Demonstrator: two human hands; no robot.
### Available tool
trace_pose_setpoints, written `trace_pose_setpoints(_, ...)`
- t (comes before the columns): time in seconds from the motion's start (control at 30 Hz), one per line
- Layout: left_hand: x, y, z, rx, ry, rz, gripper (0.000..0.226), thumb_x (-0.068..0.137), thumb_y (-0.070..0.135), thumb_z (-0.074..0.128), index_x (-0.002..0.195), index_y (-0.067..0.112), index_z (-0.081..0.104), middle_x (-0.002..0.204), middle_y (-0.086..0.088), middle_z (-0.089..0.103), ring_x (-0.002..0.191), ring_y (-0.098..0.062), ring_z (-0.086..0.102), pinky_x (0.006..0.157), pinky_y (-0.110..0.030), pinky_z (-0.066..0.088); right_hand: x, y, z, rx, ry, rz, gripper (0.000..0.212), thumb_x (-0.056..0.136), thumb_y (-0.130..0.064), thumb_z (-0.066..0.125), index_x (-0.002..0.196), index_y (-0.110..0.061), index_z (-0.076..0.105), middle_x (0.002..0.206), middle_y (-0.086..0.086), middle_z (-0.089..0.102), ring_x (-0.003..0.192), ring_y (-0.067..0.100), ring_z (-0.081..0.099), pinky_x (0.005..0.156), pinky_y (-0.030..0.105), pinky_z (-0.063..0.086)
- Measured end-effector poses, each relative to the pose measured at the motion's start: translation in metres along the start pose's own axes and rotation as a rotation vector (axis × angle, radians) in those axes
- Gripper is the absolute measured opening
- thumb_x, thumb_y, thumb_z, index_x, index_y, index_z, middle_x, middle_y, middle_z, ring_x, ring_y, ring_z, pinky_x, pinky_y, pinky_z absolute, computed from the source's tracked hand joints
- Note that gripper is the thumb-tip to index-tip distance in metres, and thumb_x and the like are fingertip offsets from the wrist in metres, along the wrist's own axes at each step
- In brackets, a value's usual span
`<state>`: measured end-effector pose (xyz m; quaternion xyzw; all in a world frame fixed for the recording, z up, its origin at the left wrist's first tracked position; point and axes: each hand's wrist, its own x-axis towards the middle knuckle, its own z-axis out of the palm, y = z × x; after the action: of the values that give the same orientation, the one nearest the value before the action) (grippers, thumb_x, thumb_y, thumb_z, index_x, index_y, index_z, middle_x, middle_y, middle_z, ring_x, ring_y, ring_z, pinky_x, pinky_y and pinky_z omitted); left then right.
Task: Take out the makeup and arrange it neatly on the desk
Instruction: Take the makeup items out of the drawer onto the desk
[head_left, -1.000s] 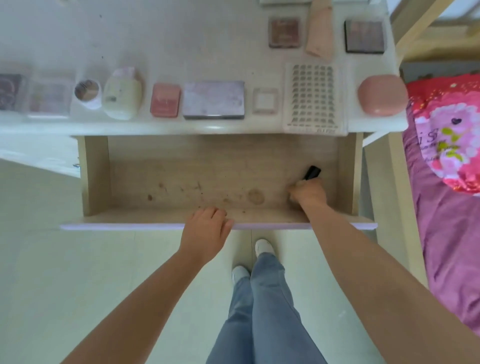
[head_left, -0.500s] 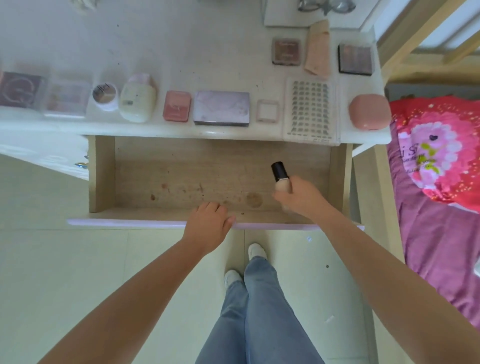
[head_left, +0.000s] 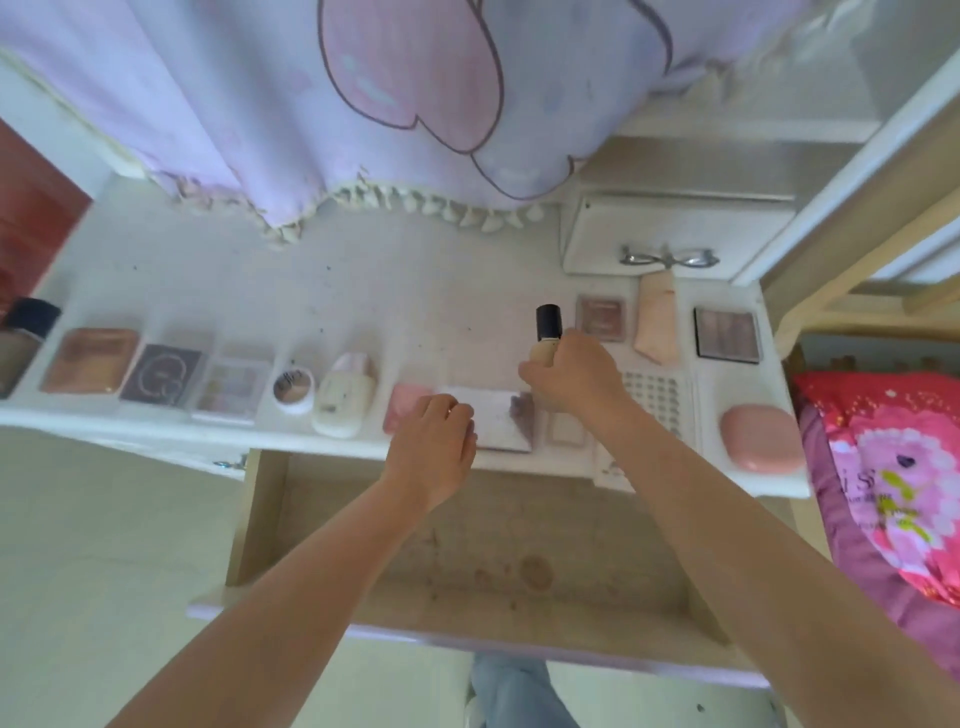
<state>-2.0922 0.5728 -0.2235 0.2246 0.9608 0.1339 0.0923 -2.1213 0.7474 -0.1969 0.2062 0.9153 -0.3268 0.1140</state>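
Observation:
My right hand (head_left: 574, 382) grips a beige foundation bottle with a black cap (head_left: 548, 332), upright above the white desk (head_left: 363, 291), left of a small brown palette (head_left: 600, 317). My left hand (head_left: 434, 441) hovers with loosely curled fingers over the desk's front edge, above a silver-lilac palette (head_left: 498, 418) and a pink compact (head_left: 408, 405); it holds nothing. Makeup lies in a row along the front: several palettes, a round jar (head_left: 293, 387), a cream bottle (head_left: 343, 397). The wooden drawer (head_left: 467, 561) below stands open, with only stains showing inside.
A pink oval case (head_left: 761, 439), a dotted sheet (head_left: 657, 395), a beige tube (head_left: 657, 327) and a dark palette (head_left: 727, 335) lie at the right. Eyeglasses (head_left: 667, 257) rest on a white tray. A lilac curtain (head_left: 363, 93) hangs behind; a pink bed (head_left: 893, 493) borders the right.
My right hand lifted the foundation bottle out of the drawer and up over the desk. My left hand left the drawer's front edge and rose to the desk's front. The view tilted upward.

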Motion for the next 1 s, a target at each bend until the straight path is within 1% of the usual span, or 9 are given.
trace_pose_setpoints(0.13, 0.020, -0.012, -0.010, 0.014, 0.013, 0.037, 0.030, 0.094, 0.022, 0.038, 0.112, 0.008, 0.058, 0.117, -0.007, 0.057, 0.111, -0.026, 0.048, 0.093, -0.033, 0.036, 0.048, -0.020, 0.015, -0.122, -0.020, 0.017, 0.053, 0.080, -0.031, 0.056, 0.118, 0.000, 0.038, 0.114, 0.017, 0.049, 0.099, 0.033, 0.052, 0.066, 0.031, 0.035)
trace_pose_setpoints(0.23, 0.025, -0.023, -0.015, -0.028, 0.008, 0.010, 0.028, 0.093, 0.018, 0.041, 0.109, 0.005, 0.060, 0.113, -0.009, 0.059, 0.108, -0.027, 0.049, 0.090, -0.033, 0.040, 0.068, -0.026, 0.025, -0.265, -0.008, -0.011, 0.052, 0.083, -0.029, 0.051, 0.123, 0.001, 0.035, 0.119, 0.017, 0.045, 0.099, 0.032, 0.051, 0.065, 0.032, 0.035)
trace_pose_setpoints(0.33, 0.024, -0.036, -0.020, -0.059, 0.007, 0.014, 0.021, 0.088, 0.010, 0.049, 0.101, 0.000, 0.062, 0.103, -0.015, 0.061, 0.098, -0.033, 0.053, 0.083, -0.037, 0.044, 0.073, -0.027, 0.031, -0.265, 0.041, 0.019, 0.053, 0.085, -0.028, 0.050, 0.123, 0.003, 0.032, 0.118, 0.020, 0.044, 0.098, 0.035, 0.053, 0.065, 0.033, 0.036)
trace_pose_setpoints(0.47, 0.022, -0.049, -0.023, -0.055, -0.026, 0.036, 0.020, 0.086, 0.008, 0.052, 0.101, -0.002, 0.062, 0.101, -0.017, 0.061, 0.093, -0.034, 0.053, 0.080, -0.038, 0.043, 0.076, -0.027, 0.032, -0.275, 0.065, 0.078, 0.051, 0.088, -0.032, 0.045, 0.123, 0.004, 0.037, 0.120, 0.019, 0.045, 0.103, 0.034, 0.051, 0.067, 0.033, 0.035)
trace_pose_setpoints(0.63, 0.002, -0.057, -0.025, -0.101, 0.027, 0.173, 0.009, 0.069, -0.006, 0.069, 0.078, -0.004, 0.065, 0.074, -0.017, 0.065, 0.064, -0.036, 0.059, 0.055, -0.040, 0.053, 0.049, -0.027, 0.028, -0.267, 0.189, 0.121, 0.058, 0.090, -0.043, 0.046, 0.123, 0.003, 0.036, 0.121, 0.021, 0.048, 0.105, 0.037, 0.053, 0.068, 0.035, 0.036)
trace_pose_setpoints(0.73, -0.028, -0.073, -0.020, -0.115, -0.021, 0.171, 0.017, 0.079, 0.000, 0.060, 0.095, -0.002, 0.065, 0.093, -0.018, 0.065, 0.085, -0.035, 0.059, 0.074, -0.040, 0.051, 0.006, -0.018, 0.035, -0.259, 0.271, 0.101, 0.055, 0.090, -0.037, 0.046, 0.127, 0.002, 0.034, 0.124, 0.023, 0.043, 0.107, 0.038, 0.049, 0.073, 0.037, 0.041)
trace_pose_setpoints(0.83, -0.064, -0.094, -0.006, -0.133, -0.146, 0.107, 0.029, 0.093, 0.014, 0.044, 0.119, 0.007, 0.055, 0.116, -0.009, 0.057, 0.108, -0.024, 0.049, 0.089, -0.028, 0.038, -0.055, -0.003, 0.057, -0.138, 0.337, 0.060, 0.046, 0.089, -0.025, 0.050, 0.125, 0.002, 0.042, 0.122, 0.023, 0.046, 0.108, 0.038, 0.048, 0.080, 0.040, 0.043)
trace_pose_setpoints(0.93, -0.107, -0.105, 0.007, -0.124, -0.335, 0.109, 0.028, 0.096, 0.022, 0.037, 0.114, 0.012, 0.056, 0.110, -0.005, 0.062, 0.100, -0.021, 0.056, 0.079, -0.023, 0.039, -0.119, 0.015, 0.090, -0.046, 0.344, 0.025, 0.033, 0.086, -0.009, 0.055, 0.115, 0.006, 0.053, 0.115, 0.026, 0.054, 0.105, 0.039, 0.052, 0.088, 0.039, 0.039)
trace_pose_setpoints(1.0, -0.138, -0.110, 0.018, -0.130, -0.438, 0.148, 0.027, 0.096, 0.026, 0.036, 0.104, 0.011, 0.058, 0.100, -0.005, 0.064, 0.088, -0.020, 0.058, 0.070, -0.022, 0.037, -0.157, 0.027, 0.113, -0.011, 0.359, 0.038, 0.022, 0.083, -0.002, 0.057, 0.102, 0.008, 0.061, 0.099, 0.027, 0.060, 0.092, 0.038, 0.056, 0.081, 0.035, 0.039)
